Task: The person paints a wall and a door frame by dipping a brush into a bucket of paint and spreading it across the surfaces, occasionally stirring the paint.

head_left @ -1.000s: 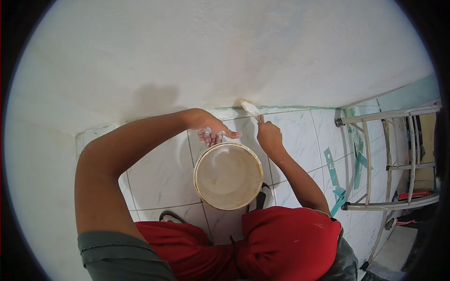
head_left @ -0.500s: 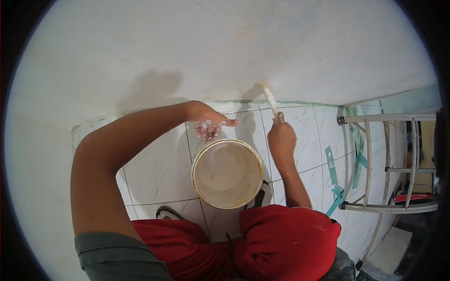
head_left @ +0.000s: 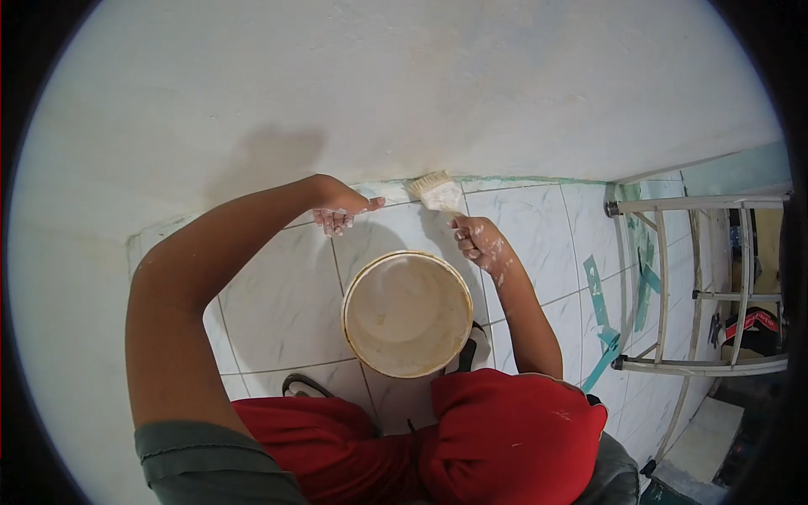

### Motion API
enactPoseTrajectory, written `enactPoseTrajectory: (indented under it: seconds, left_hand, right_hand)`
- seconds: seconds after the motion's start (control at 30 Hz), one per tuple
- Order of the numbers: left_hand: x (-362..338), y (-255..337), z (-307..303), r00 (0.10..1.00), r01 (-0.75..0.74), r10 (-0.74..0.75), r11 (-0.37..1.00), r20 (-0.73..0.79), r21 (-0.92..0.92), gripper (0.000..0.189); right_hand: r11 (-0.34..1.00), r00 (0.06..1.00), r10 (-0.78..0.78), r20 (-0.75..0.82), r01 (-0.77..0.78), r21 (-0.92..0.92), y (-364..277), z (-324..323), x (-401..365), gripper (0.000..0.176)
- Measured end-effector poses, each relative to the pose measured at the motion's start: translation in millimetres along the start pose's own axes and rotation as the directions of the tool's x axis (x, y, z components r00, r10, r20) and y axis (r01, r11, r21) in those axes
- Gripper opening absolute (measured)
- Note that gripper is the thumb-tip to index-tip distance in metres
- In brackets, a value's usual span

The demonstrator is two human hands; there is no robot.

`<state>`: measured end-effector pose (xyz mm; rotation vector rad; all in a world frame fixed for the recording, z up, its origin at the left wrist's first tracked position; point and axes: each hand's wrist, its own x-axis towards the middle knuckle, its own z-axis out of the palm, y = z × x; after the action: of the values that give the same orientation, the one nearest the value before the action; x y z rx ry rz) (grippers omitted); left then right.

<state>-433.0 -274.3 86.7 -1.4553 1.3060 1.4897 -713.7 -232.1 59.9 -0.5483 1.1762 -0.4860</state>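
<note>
My right hand is closed round the handle of a wide paintbrush, whose pale bristles point up and left near the foot of the white wall. White paint marks the brush and my hand. To the left, my left hand is held near the wall base with its thumb stretched out and its fingers apart, paint-smeared and holding nothing. Below and between both hands stands a round bucket with a stained rim and a whitish inside.
White marbled tiles cover the floor up to the wall. A metal ladder stands at the right, with strips of green tape on the floor beside it. My feet, in sandals, are just below the bucket.
The brush has come down from the wall and turned to the left, now showing its broad face. My left hand has shifted left and slightly up.
</note>
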Motion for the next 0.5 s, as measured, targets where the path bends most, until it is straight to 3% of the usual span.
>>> enactPoseTrajectory:
  seconds: [0.03, 0.1, 0.2, 0.23, 0.33, 0.5]
  left_hand:
    - [0.3, 0.4, 1.1, 1.0, 0.003, -0.003, 1.0, -0.002, 0.0, 0.086]
    - [0.6, 2.6, 4.0, 1.0, 0.007, -0.007, 1.0, -0.001, -0.007, 0.084]
    - [0.3, 4.3, 8.5, 0.999, -0.035, 0.035, 0.999, 0.027, -0.011, 0.082]
    - [-1.4, 4.9, 9.1, 0.999, -0.033, 0.033, 0.999, 0.03, -0.01, 0.082]
    - [-3.2, 3.6, 13.8, 0.999, -0.04, 0.04, 0.999, 0.033, -0.003, 0.081]
    - [3.8, -1.5, 9.5, 1.0, -0.016, 0.016, 0.999, 0.023, 0.027, 0.084]
  right_hand:
    - [1.0, 1.0, -0.001, 0.003, 0.001, 0.001, 1.3, -0.2, 11.3, 0.019]
    - [0.972, 0.987, 0.111, 0.116, -0.132, 0.196, 1.9, 4.0, 25.6, 0.017]
    - [0.928, 0.985, 0.061, 0.16, -0.115, 0.356, -3.2, 4.8, 21.1, 0.014]
    - [0.926, 0.985, 0.063, 0.161, -0.117, 0.358, -8.7, 9.4, 10.7, 0.014]
    - [0.984, 0.99, -0.135, -0.027, 0.138, 0.114, -25.4, 21.9, -38.7, 0.012]
    - [0.994, 0.996, -0.085, -0.028, 0.086, 0.061, -4.1, 2.3, -37.2, 0.019]
